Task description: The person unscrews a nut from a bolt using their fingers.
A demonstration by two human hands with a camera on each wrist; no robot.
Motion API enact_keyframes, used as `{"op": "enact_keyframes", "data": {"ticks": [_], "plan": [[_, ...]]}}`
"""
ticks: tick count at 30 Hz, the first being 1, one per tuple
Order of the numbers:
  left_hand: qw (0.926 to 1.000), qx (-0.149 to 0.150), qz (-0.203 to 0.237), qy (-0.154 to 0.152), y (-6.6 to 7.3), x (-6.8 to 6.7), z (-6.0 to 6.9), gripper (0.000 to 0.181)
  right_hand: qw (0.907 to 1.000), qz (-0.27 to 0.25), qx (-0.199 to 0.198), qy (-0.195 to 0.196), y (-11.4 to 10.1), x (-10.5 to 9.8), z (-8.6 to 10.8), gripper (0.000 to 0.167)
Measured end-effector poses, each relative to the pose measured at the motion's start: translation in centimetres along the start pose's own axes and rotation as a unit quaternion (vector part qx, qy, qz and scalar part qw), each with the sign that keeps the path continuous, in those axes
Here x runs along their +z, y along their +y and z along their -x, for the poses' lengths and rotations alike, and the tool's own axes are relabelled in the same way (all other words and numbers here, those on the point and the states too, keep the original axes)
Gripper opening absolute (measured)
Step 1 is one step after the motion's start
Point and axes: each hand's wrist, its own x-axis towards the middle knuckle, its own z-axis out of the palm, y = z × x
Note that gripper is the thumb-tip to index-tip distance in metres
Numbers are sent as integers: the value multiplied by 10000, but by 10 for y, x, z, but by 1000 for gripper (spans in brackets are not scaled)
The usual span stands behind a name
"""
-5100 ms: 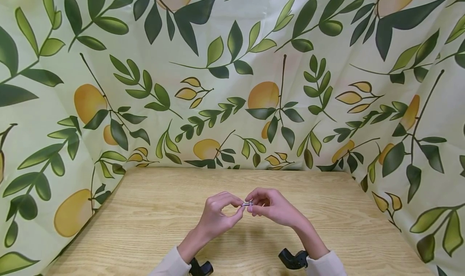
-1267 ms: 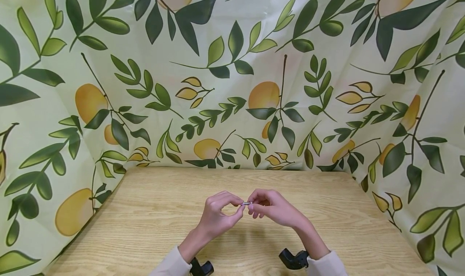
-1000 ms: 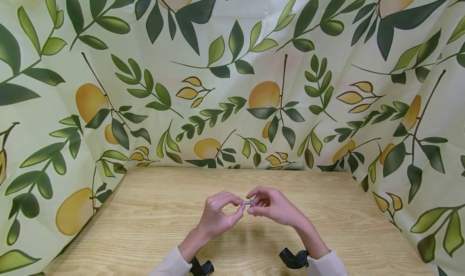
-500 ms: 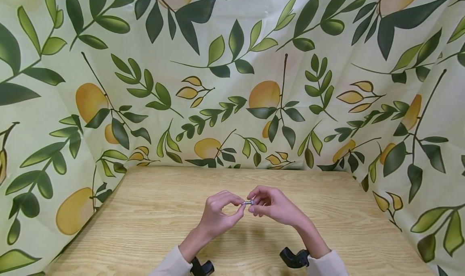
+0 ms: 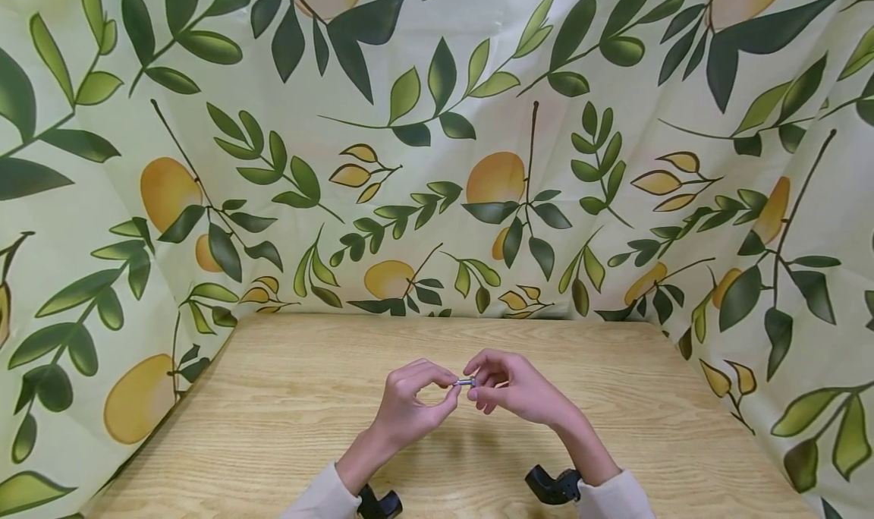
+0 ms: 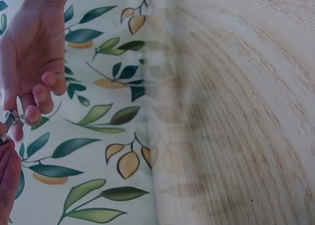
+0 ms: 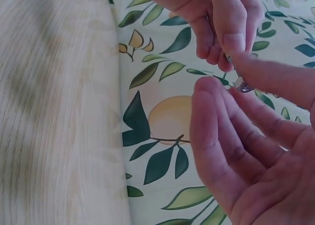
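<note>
A small silver bolt (image 5: 465, 382) lies roughly level above the table, its wider end to the right. My left hand (image 5: 413, 401) pinches its left end between thumb and fingertips. Around the wider end, my right hand (image 5: 515, 390) has thumb and fingers spread loosely. In the right wrist view the bolt's wider end (image 7: 242, 85) shows just beyond the right thumb, partly covered. The left wrist view catches the bolt (image 6: 10, 119) at its edge, close to the right fingertips. Whether the wider end is a head or a nut, I cannot tell.
Below the hands is a light wood-grain table (image 5: 307, 367). A cloth printed with leaves and fruit (image 5: 437, 162) rises behind it and at both sides. A black wrist mount (image 5: 551, 485) sits under the right wrist, another (image 5: 379, 504) under the left.
The right hand pinched the bolt's right end a little over a second ago, then its fingers parted, baring the wider end. The left hand keeps its pinch, almost still.
</note>
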Motion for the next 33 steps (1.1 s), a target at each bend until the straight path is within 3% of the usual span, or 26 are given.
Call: {"op": "enact_keyframes", "data": {"ticks": [6,15,24,28,33], "plan": [[10000,52,-23,46,-1,0,0,7,9999,22,4,-124,0,-1,-1,25],[10000,34,-31,60,1,1,-1,22,9999,26,-98,61,-1,0,0,14],[9999,52,-57,77,0,1,0,21,9999,141,-21,63,-1,-1,1,26],[10000,39,-50,60,0,1,0,15,9999,139,-23,-36,-1,-1,0,20],[9999,69,-63,84,1,1,0,25,9999,80,-80,-7,-1,-1,0,16]]}}
